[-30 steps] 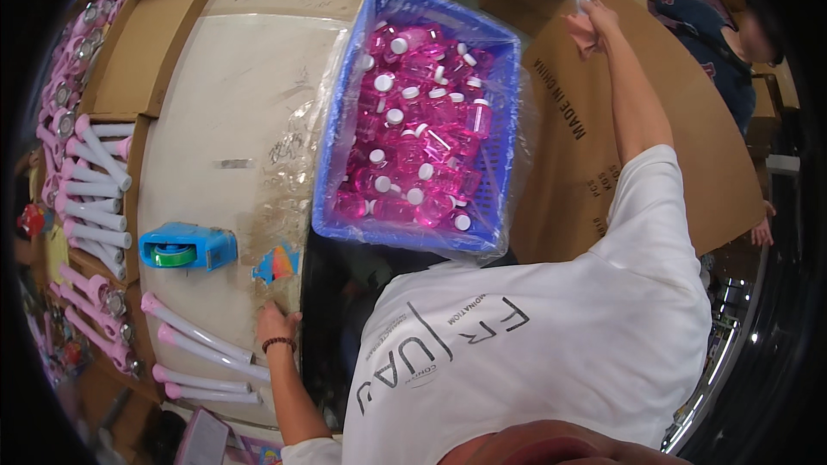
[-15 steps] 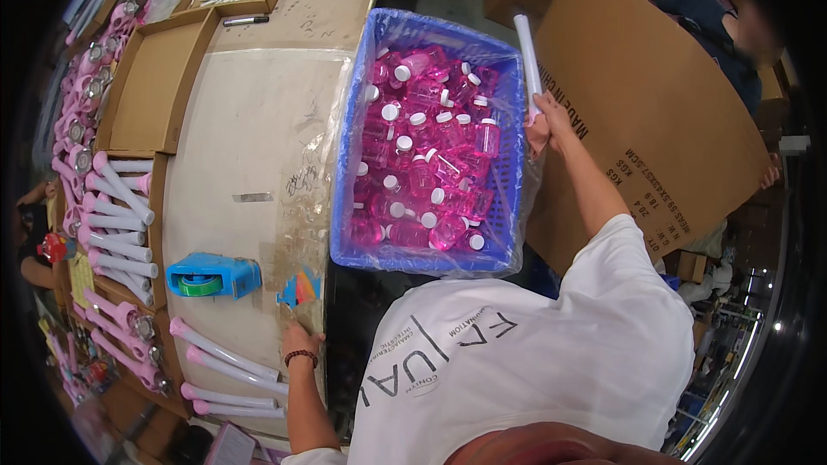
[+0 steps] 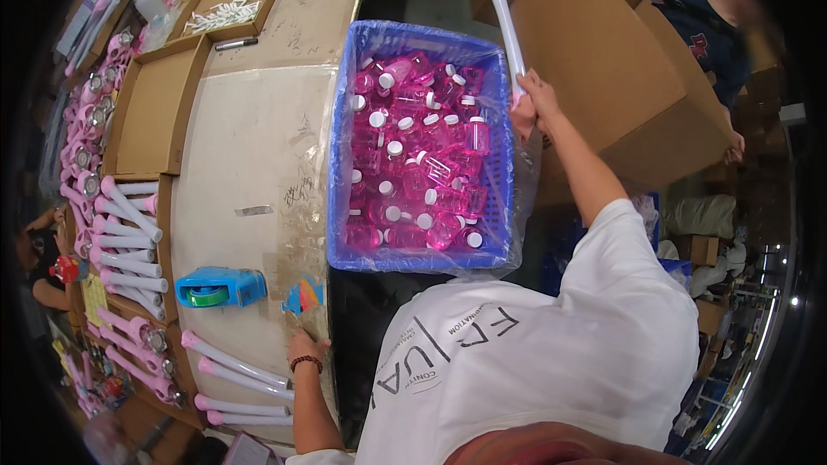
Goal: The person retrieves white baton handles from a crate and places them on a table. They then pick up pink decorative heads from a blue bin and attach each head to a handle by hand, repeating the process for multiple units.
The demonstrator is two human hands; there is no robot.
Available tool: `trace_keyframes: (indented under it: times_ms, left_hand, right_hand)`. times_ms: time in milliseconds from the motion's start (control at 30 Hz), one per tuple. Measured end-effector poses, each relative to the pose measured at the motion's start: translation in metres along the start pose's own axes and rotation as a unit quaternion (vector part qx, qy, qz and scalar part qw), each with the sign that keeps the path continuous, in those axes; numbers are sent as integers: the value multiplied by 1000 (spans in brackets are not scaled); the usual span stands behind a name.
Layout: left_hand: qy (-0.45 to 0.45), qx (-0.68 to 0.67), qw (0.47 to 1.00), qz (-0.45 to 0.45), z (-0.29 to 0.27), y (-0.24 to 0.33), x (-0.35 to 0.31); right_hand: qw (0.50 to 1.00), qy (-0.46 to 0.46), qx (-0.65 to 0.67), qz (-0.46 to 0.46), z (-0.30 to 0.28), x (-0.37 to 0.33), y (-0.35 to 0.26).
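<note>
My right hand is closed round the pink end of a white tube, which points up and away beside the crate's right side. On the near edge of the table rests my left hand, fingers apart and holding nothing, just below an orange and blue sticker patch. Close to its left lie several white tubes with pink ends. Between my two arms stands a blue plastic crate lined with clear film, full of pink bottles with white caps.
A blue tape dispenser sits on the table. Cardboard trays with more tubes and pink parts line the left. A black marker lies farther off. At the right another person holds a large cardboard box.
The large box has turned in the other person's hands and now shows a different side. My right hand with the tube has shifted slightly left in view. My left hand stays on the table edge.
</note>
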State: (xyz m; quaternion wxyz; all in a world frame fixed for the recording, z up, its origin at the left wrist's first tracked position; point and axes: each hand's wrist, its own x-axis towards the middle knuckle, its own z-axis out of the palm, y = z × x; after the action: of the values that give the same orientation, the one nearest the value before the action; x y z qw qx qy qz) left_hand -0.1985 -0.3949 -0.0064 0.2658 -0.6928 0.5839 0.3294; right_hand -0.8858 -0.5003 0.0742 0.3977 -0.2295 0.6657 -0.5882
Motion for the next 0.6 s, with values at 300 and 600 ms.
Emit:
trace_keyframes:
  times_ms: [300, 600]
  left_hand:
    - [-4, -14, 1000, 10, -3, 2, -4]
    - [6, -11, 1000, 10, -4, 0, -6]
  right_hand:
    - [993, 48, 99, -37, 29, 69, -172]
    - [980, -82, -181, 11, 57, -41, -39]
